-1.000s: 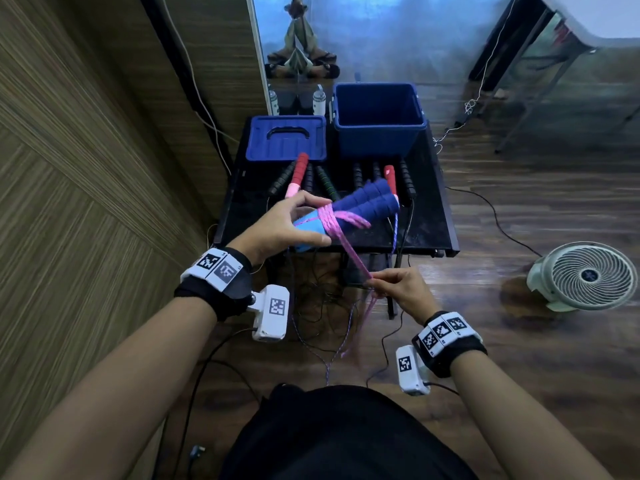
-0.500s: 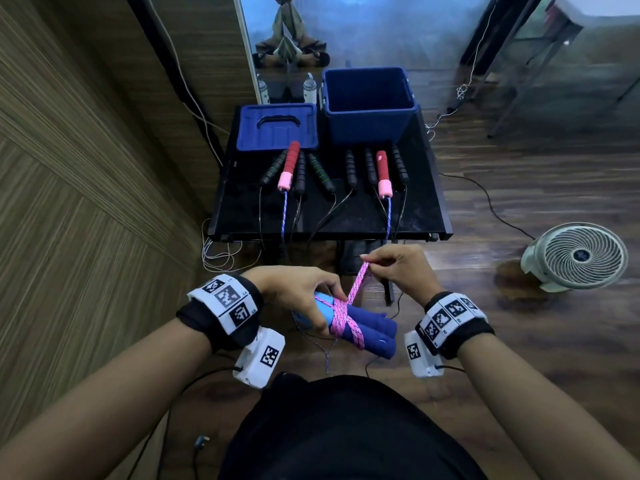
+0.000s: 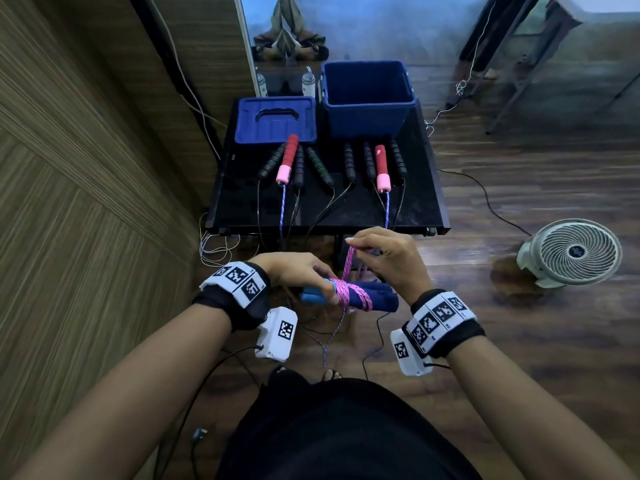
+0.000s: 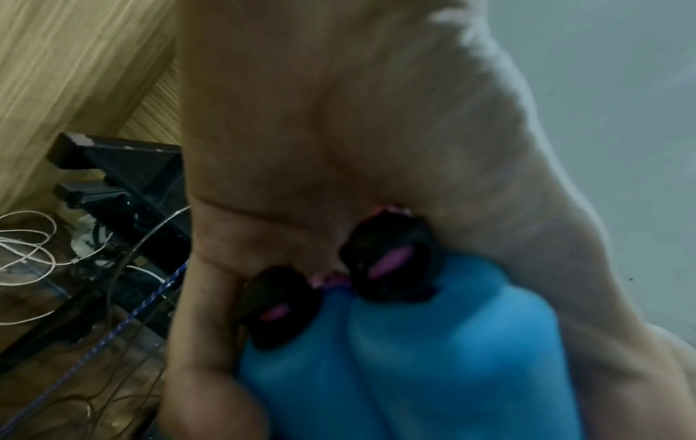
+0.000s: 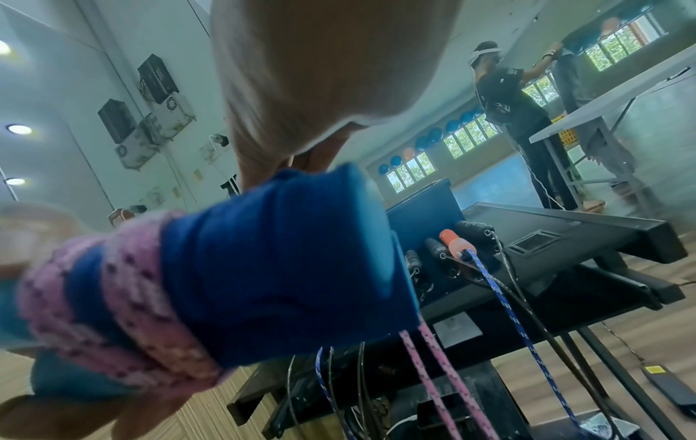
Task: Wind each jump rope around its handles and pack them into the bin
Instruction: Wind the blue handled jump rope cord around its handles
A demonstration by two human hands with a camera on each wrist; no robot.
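My left hand (image 3: 304,277) grips a pair of blue jump-rope handles (image 3: 375,297) held side by side, low in front of the table; the left wrist view shows their light-blue ends (image 4: 395,357) in my palm. Pink rope (image 3: 356,296) is wound several turns around their middle (image 5: 124,312). My right hand (image 3: 384,256) pinches the pink rope's free length just above the handles, pulled taut. A loose tail hangs below. The open blue bin (image 3: 367,98) stands at the table's far right.
On the black table (image 3: 426,209) lie several more jump ropes: black handles (image 3: 349,162) and two red-and-pink handles (image 3: 287,157), cords hanging over the front edge. A blue lid (image 3: 275,119) lies left of the bin. A floor fan (image 3: 575,252) stands right; a wood wall is left.
The handles came down from table height to low in front of me. My right hand rose from below the bundle to above it, laying more pink rope turns around the handles.
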